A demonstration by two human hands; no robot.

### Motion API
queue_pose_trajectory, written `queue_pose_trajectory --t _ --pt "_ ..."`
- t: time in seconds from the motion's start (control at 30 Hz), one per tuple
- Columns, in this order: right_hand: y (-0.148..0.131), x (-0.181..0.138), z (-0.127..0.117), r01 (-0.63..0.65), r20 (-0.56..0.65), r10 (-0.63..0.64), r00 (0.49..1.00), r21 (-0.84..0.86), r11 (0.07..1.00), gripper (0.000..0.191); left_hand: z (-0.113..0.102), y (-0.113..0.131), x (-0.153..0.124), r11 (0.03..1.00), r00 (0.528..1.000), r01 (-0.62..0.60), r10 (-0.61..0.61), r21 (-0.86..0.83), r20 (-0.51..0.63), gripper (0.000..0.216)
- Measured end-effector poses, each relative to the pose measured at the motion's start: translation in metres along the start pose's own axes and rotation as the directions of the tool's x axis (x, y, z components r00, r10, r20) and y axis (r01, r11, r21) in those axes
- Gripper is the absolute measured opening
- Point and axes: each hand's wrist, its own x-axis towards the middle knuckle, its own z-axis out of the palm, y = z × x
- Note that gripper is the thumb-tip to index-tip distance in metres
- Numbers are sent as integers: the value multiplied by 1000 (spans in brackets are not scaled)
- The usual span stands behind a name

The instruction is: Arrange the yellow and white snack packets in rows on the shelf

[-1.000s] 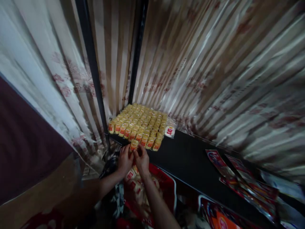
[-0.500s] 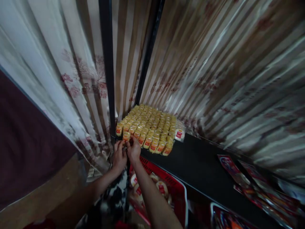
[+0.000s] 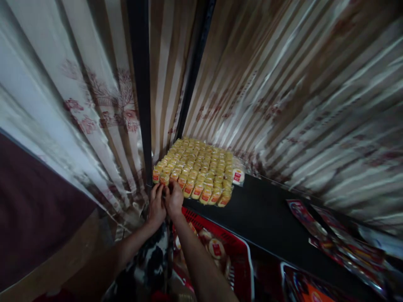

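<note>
A dense block of small yellow packets with red labels (image 3: 198, 165) stands upright in rows on a black shelf (image 3: 261, 214), in the corner by a dark upright post (image 3: 140, 92). My left hand (image 3: 156, 205) and my right hand (image 3: 174, 200) meet at the front left of the block. Their fingers pinch one yellow packet (image 3: 165, 179) at the left end of the front row. Below my arms a red basket (image 3: 239, 251) holds several round wrapped packets with red labels (image 3: 215, 247).
Striped, patterned foil sheeting (image 3: 283, 96) lines the walls behind and to the right. One pale packet (image 3: 238, 176) lies at the block's right end. Flat red printed sachets (image 3: 327, 235) lie on the shelf at the right. A dark maroon panel (image 3: 34, 197) is at the left.
My hands carried a yellow packet from the middle of the front edge to the left end of the front row. The view swung a little, showing more of the red basket.
</note>
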Motion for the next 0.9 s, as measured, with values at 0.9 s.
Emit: queue_pose_trajectory --t 0.9 --pt "17 -18 -12 54 87 -54 995 7 999 57 -1 5 13 969 981 -141 109 203 161 67"
